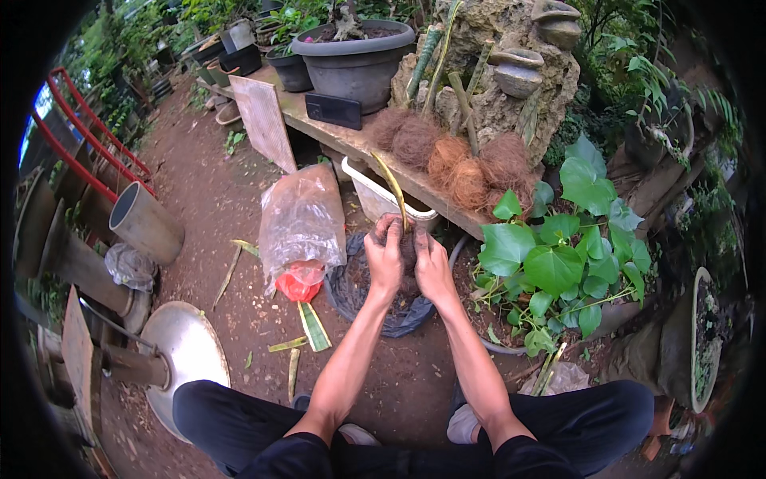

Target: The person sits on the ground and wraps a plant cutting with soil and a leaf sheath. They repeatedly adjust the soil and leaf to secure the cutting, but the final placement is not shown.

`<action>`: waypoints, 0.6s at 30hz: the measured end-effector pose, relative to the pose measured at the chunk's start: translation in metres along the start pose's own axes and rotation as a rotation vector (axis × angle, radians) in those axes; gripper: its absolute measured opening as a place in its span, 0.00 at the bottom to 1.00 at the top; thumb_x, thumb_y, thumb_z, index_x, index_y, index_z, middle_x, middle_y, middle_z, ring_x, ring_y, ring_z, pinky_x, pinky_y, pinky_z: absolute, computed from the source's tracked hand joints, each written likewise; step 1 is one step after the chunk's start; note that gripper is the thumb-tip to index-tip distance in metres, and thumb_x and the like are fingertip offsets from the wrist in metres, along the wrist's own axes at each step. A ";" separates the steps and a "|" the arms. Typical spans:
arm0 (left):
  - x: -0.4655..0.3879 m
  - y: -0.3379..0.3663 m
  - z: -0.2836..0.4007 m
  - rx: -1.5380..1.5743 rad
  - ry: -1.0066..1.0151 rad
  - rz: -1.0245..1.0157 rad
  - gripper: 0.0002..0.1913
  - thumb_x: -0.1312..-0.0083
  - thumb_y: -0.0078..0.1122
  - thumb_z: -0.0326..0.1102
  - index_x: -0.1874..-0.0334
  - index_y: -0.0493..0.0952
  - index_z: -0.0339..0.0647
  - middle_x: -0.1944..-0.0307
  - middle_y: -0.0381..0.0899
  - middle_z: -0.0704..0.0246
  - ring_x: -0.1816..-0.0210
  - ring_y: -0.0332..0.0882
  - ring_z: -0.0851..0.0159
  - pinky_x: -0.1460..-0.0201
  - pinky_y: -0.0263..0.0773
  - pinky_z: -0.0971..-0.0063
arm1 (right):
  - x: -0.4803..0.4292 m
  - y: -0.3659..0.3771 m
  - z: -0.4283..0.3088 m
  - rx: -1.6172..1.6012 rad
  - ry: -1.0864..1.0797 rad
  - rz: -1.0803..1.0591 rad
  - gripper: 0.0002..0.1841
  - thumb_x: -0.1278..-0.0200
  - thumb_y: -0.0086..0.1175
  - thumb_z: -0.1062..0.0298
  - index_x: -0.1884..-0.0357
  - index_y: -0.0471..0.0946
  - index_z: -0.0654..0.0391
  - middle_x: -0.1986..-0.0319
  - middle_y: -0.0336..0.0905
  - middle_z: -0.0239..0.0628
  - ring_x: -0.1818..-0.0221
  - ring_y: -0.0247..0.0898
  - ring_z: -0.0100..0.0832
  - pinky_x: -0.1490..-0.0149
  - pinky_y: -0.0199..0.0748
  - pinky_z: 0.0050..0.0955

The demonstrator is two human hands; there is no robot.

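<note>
My left hand (385, 257) and my right hand (435, 266), both with soil-darkened fingers, are closed around a dark clump (408, 254) that looks like soil or fibre. A narrow yellow-edged snake plant leaf (392, 179) stands up from the clump, curving to the upper left. Below my hands lies a spread black plastic bag (353, 293) with dark loose material in it. Fingers hide most of the clump and the leaf's lower end. Behind them, a white plastic tub (368, 194) sits against the ledge.
Brown fibre balls (450, 158) and a black phone (333, 111) are on the stone ledge (353, 141). A clear plastic sack (304, 221) lies left of the black bag, near a cut leaf piece (314, 326). A broad-leaved green plant (553, 263) grows at the right.
</note>
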State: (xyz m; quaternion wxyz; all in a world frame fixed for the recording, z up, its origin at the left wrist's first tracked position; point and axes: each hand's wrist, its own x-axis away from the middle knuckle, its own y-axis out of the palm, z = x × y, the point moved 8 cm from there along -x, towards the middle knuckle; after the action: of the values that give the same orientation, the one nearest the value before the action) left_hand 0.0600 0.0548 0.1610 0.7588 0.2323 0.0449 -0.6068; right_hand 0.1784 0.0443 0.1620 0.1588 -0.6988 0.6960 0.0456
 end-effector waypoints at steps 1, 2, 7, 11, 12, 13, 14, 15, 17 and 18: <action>-0.003 -0.002 0.004 -0.057 0.052 -0.016 0.11 0.29 0.53 0.31 0.65 0.80 0.30 0.68 0.81 0.65 0.61 0.75 0.68 0.52 0.70 0.73 | 0.002 0.004 0.016 -0.292 0.200 -0.045 0.36 0.26 0.39 0.35 0.39 0.75 0.61 0.45 0.78 0.53 0.39 0.74 0.45 0.39 0.71 0.40; -0.004 -0.001 0.008 -0.114 0.105 -0.031 0.10 0.29 0.53 0.30 0.65 0.80 0.30 0.69 0.80 0.65 0.61 0.75 0.67 0.52 0.70 0.72 | 0.006 0.012 0.027 -0.583 0.400 -0.089 0.38 0.28 0.39 0.32 0.38 0.74 0.60 0.43 0.77 0.51 0.38 0.73 0.42 0.37 0.69 0.40; 0.000 0.002 0.018 -0.224 0.174 -0.086 0.10 0.32 0.54 0.32 0.64 0.80 0.31 0.67 0.82 0.59 0.58 0.77 0.56 0.41 0.66 0.64 | 0.012 0.022 0.016 -0.666 0.532 -0.093 0.45 0.33 0.41 0.25 0.34 0.71 0.59 0.39 0.72 0.42 0.39 0.70 0.33 0.34 0.65 0.36; 0.006 0.006 0.021 -0.344 0.208 -0.053 0.12 0.33 0.52 0.34 0.64 0.80 0.30 0.64 0.84 0.55 0.52 0.77 0.49 0.31 0.59 0.56 | 0.015 0.020 0.026 -0.628 0.495 -0.048 0.39 0.29 0.42 0.30 0.39 0.77 0.60 0.46 0.78 0.41 0.42 0.70 0.31 0.36 0.65 0.31; 0.006 0.006 0.020 -0.374 0.216 -0.042 0.12 0.33 0.51 0.34 0.64 0.80 0.30 0.65 0.84 0.55 0.52 0.76 0.50 0.33 0.60 0.56 | 0.015 0.020 0.033 -0.588 0.484 -0.066 0.38 0.28 0.42 0.32 0.40 0.77 0.61 0.47 0.79 0.41 0.42 0.71 0.31 0.36 0.65 0.30; 0.007 0.005 0.019 -0.404 0.225 -0.032 0.12 0.33 0.51 0.34 0.64 0.79 0.30 0.65 0.83 0.55 0.52 0.76 0.50 0.35 0.62 0.57 | 0.014 0.020 0.041 -0.548 0.474 -0.083 0.37 0.27 0.41 0.33 0.41 0.78 0.62 0.48 0.80 0.41 0.43 0.71 0.31 0.36 0.65 0.30; 0.007 0.002 0.015 -0.365 0.197 -0.004 0.12 0.34 0.51 0.34 0.64 0.79 0.29 0.65 0.83 0.55 0.53 0.75 0.50 0.37 0.63 0.58 | 0.014 0.020 0.047 -0.507 0.463 -0.099 0.37 0.25 0.40 0.35 0.42 0.78 0.63 0.49 0.81 0.42 0.44 0.72 0.31 0.36 0.65 0.29; 0.008 -0.001 0.012 -0.330 0.170 0.025 0.12 0.34 0.50 0.33 0.65 0.79 0.29 0.66 0.82 0.55 0.54 0.75 0.50 0.39 0.63 0.58 | 0.011 0.019 0.040 -0.469 0.368 -0.085 0.36 0.24 0.39 0.36 0.41 0.78 0.64 0.49 0.81 0.43 0.44 0.72 0.32 0.36 0.64 0.30; 0.008 -0.004 0.006 -0.284 0.141 0.035 0.12 0.34 0.50 0.33 0.66 0.79 0.29 0.66 0.81 0.55 0.55 0.74 0.51 0.42 0.64 0.59 | 0.007 0.019 0.025 -0.390 0.179 -0.056 0.36 0.23 0.36 0.38 0.41 0.77 0.66 0.49 0.81 0.45 0.45 0.74 0.34 0.35 0.64 0.31; 0.008 -0.004 0.006 -0.277 0.142 0.018 0.12 0.34 0.50 0.33 0.66 0.79 0.29 0.66 0.80 0.55 0.56 0.74 0.52 0.44 0.65 0.60 | 0.009 0.019 0.023 -0.342 0.189 -0.040 0.36 0.22 0.35 0.39 0.40 0.76 0.67 0.48 0.80 0.46 0.44 0.73 0.35 0.34 0.63 0.32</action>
State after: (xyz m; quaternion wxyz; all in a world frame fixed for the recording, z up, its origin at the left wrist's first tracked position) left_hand 0.0567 0.0448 0.1627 0.7838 0.1680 0.1798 -0.5702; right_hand 0.1638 0.0431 0.1346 -0.0275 -0.7306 0.6757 0.0943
